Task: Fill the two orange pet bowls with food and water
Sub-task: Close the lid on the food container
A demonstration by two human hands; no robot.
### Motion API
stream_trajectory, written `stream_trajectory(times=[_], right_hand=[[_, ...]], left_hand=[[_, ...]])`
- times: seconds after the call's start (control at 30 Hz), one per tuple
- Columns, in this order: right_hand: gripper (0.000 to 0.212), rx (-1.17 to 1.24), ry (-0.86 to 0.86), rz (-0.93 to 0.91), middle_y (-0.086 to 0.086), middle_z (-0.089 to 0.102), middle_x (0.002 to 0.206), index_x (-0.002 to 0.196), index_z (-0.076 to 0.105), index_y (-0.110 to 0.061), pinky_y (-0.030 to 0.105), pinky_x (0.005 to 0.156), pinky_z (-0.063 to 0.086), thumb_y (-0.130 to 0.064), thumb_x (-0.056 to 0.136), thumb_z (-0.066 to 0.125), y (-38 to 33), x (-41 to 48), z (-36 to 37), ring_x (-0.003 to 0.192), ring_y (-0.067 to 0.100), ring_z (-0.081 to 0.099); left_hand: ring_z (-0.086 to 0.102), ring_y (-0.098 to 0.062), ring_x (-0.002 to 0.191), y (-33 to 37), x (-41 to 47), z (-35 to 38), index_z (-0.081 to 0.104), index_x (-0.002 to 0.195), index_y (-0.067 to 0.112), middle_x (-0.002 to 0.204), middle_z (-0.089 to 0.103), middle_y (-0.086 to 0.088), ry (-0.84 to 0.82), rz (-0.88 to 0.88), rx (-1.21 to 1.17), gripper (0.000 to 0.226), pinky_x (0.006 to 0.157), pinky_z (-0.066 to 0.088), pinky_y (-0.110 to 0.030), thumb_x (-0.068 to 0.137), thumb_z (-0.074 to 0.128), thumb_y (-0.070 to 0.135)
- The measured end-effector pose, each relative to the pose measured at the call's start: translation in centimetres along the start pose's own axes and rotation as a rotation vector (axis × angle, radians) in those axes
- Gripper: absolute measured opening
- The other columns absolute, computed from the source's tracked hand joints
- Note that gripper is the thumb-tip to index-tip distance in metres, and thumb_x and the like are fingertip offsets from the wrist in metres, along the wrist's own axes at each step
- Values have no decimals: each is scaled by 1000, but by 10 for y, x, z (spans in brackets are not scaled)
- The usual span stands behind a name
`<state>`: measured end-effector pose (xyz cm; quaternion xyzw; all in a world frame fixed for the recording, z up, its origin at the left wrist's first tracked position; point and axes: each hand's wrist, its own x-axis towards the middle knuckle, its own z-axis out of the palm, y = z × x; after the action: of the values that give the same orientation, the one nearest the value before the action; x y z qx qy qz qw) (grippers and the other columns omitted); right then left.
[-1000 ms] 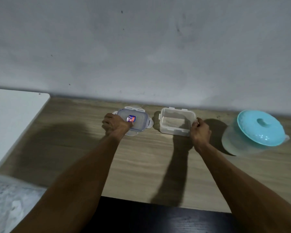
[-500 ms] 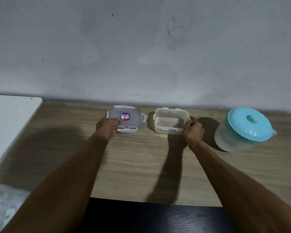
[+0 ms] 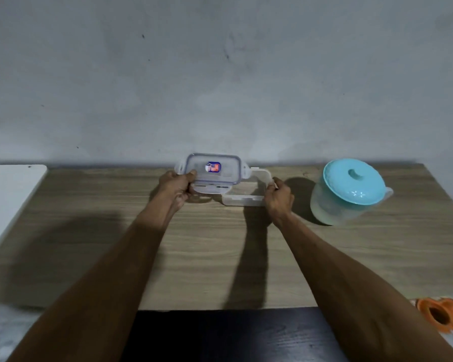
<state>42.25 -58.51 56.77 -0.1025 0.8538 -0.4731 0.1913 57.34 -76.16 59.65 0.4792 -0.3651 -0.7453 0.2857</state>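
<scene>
Fingers are seen well beyond the orange pet bowl [image 3: 438,316] at the near right edge. On the bench [image 3: 220,257], the clear container [image 3: 242,201] is gripped at its right end by the right hand [image 3: 279,198]. Farther, its lid [image 3: 228,171] is held raised, pinched by the left hand [image 3: 175,189].

Bare tabletop [image 3: 207,257] between arms; jug [image 3: 348,192] blocks right.

- A wood-grain table [image 3: 207,257] is set against a grey wall [image 3: 220,87].
- A clear container [image 3: 242,200] is stood on it, gripped at its right end by the fingers [image 3: 274,184] of the right hand [image 3: 279,198].
- A turquoise-lidded jug [image 3: 348,205] is placed right of those fingers, apart from them.
</scene>
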Motion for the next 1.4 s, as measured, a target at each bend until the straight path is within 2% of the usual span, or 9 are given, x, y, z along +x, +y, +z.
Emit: stream_trajectory(times=[0.3,0.43,0.57,0.63,0.7,0.83,0.97,1.27,1.4], right_hand=[[36,135,-19,87,21,64,128,127,66,-15,35,99,42,-17,97,46,-1,0,-9,123,41,54],[40,184,-48,96,16,67,123,123,68,-18,39,101,46,-13,92,43,0,-3,-13,116,36,58],[39,306,-66,164,0,74,107,99,72,-39,49,92,55,-36,71,45,39,36,3,101,28,68],[38,365,-97,207,-3,75,101,91,72,-40,50,89,57,-37,65,45,44,40,3,97,27,70],[33,414,-112,221,0,75,96,87,73,-39,53,86,58,-38,66,47,34,28,-3,93,27,71],[22,390,-93,143,-2,74,96,92,70,-35,49,89,58,-29,73,59,7,1,-14,96,25,69],[40,376,-90,96,-1,70,103,119,67,-23,42,95,55,-10,82,63,1,-7,-16,100,21,66],[40,318,-93,97,4,69,108,119,62,-21,47,95,55,-12,81,65,6,-3,-15,103,26,66],[62,51,-60,-13,13,52,140,143,41,-14,45,107,45,-18,85,63,1,-3,-15,129,32,51]], left_hand=[[47,-13,54,-47,-17,69,46,84,16,78,53,-6,54,29,166,28,35,45,-15,88,66,-2],[52,-15,56,-54,-23,70,50,103,14,96,57,-10,85,91,299,28,35,45,-17,86,70,4],[60,-24,77,-51,-33,77,54,118,9,103,57,-6,90,188,432,35,35,44,-13,87,70,5],[64,-25,82,-52,-35,77,55,119,8,107,62,-7,102,234,512,36,40,50,-16,87,71,8],[69,-27,87,-52,-33,73,57,119,11,108,67,-6,133,270,639,37,58,56,-25,86,73,16],[70,-30,91,-49,-33,66,59,115,22,109,70,-3,216,332,909,41,80,53,-34,81,74,38],[68,-32,96,-50,-35,63,56,120,14,116,68,-7,168,276,859,44,74,50,-32,83,75,29],[60,-30,110,-47,-35,60,55,125,9,124,64,-11,143,250,894,46,73,36,-28,86,72,26],[63,-29,105,-48,-38,60,56,123,10,119,65,-9,131,237,913,43,58,35,-22,88,70,29]])
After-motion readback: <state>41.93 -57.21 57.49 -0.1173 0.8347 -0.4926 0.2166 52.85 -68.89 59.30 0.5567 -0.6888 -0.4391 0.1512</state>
